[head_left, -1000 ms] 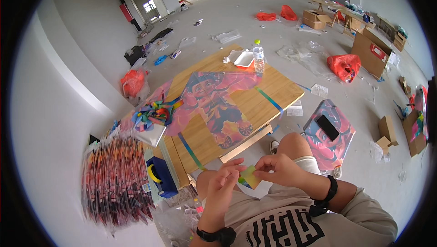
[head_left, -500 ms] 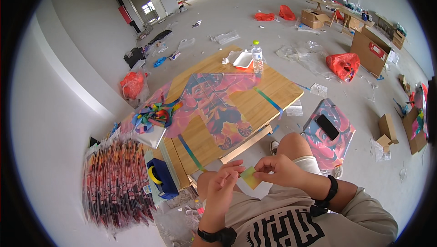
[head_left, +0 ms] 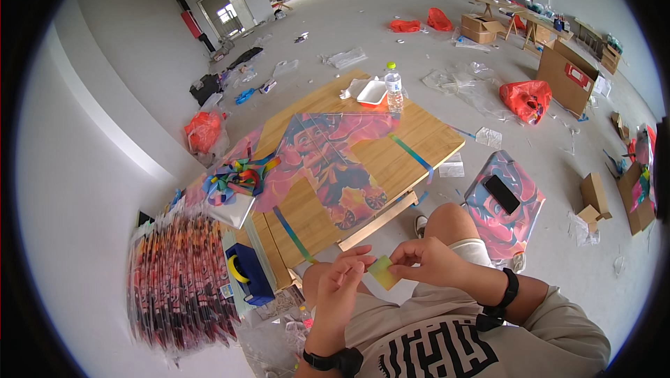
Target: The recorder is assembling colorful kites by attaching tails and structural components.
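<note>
Above my lap, my right hand (head_left: 424,261) pinches a small translucent yellow-green square piece (head_left: 382,274) by its right side, between thumb and fingertips. My left hand (head_left: 343,273) is at the piece's left corner, fingers partly curled and thumb and fingertips closed there. Just ahead is a wooden table (head_left: 434,142) bearing a large pink and dark-blue printed sheet (head_left: 342,169). Blue-green strips (head_left: 289,230) lie across the bare wood. At the table's left sits a pile of multicoloured ribbons (head_left: 241,177).
A blue tape dispenser (head_left: 259,284) with a yellow roll stands left, beside a thick stack of plastic-wrapped printed pieces (head_left: 180,284). A water bottle (head_left: 393,88) and white tray (head_left: 373,92) sit at the far edge. Right, a phone (head_left: 502,194) rests on a printed stool (head_left: 513,231). Cardboard boxes (head_left: 567,78) stand beyond.
The yellow-green piece has shifted and tilted very slightly between my fingers. Both hands are nearly where they were.
</note>
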`<state>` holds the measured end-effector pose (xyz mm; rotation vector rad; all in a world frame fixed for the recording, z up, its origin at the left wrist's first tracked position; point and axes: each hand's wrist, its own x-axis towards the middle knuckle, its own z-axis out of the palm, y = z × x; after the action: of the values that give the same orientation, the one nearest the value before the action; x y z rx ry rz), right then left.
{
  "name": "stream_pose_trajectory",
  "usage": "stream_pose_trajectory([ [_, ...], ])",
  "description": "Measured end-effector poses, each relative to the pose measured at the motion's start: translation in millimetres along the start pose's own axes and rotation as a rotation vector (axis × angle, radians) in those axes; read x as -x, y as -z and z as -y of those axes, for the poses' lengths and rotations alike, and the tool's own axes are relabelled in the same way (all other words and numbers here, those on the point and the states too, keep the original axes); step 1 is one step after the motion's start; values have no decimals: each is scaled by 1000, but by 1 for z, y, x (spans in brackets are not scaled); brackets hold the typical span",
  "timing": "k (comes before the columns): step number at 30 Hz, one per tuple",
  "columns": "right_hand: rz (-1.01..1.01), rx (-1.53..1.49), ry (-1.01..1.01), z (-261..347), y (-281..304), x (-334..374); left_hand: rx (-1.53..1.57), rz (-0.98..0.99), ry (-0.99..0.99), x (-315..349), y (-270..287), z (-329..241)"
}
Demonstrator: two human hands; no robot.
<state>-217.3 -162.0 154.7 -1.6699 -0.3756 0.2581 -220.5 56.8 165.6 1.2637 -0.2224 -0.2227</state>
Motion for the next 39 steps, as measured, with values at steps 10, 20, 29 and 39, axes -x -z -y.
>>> stream_pose_trajectory([
  [10,45,-102,18,2,0,1,-20,2,1,0,0,-1],
  [20,125,22,95,4,0,0,-45,40,-65,-1,0,-1],
  [29,60,75,64,4,-3,-1,-132,-68,-101,-1,-14,0],
  [39,45,103,9,-1,-9,-1,-190,-122,-167,-3,-22,9],
])
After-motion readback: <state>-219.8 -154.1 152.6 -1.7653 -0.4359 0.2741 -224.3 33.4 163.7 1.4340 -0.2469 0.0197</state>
